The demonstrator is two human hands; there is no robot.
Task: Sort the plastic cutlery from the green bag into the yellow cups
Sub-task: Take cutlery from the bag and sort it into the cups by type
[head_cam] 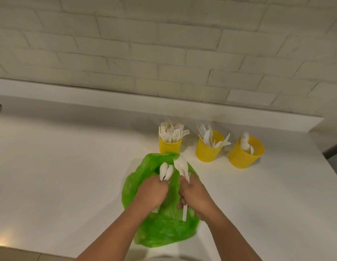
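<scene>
Here, above the green bag (163, 228) on the white counter (69, 176), the left hand (151, 192) grips 2 spoons (166, 171). The right hand (194, 194) clutches another spoon (180, 163). Just beyond stand a yellow cup of forks (169, 146), a 2nd yellow cup (207, 150) and a 3rd yellow cup (243, 155).

I count three yellow cups, from twelve to two o'clock of the bag: left cup (170, 146), middle cup (208, 151), right cup (245, 156). One green bag (160, 228). Two hands: the left hand (151, 193) holds two white spoons (166, 171), the right hand (196, 194) one big spoon (180, 164).
</scene>
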